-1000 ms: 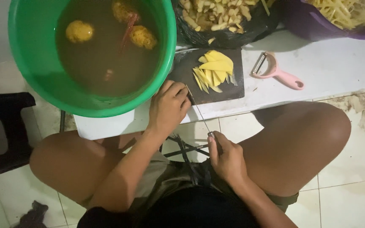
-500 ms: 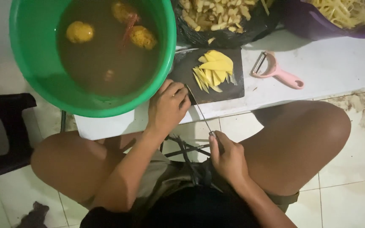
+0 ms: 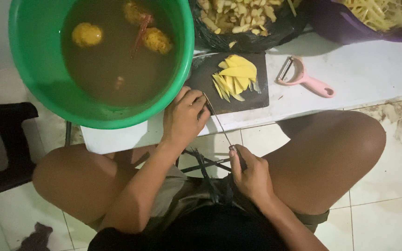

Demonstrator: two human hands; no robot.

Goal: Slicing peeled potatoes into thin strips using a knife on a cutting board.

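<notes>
Knife (image 3: 219, 122) was held by its handle in the right hand (image 3: 252, 174), whose fingers were wrapped shut around it below the near edge of the black cutting board (image 3: 210, 76); the thin blade was slanted up to that board's near left corner, where its tip was met by the left hand (image 3: 182, 118). A green basin (image 3: 33, 56) of murky water, with yellow peeled fruits (image 3: 87, 34) floating in it, was seen just left of the board. The white table (image 3: 359, 74) was seen under the board. The left hand was curled at the board's near left edge, its fingers bent narrow against the blade. Yellow fruit slices (image 3: 236, 76) were piled on the board. A pink peeler (image 3: 303, 79) was laid right of the board.
</notes>
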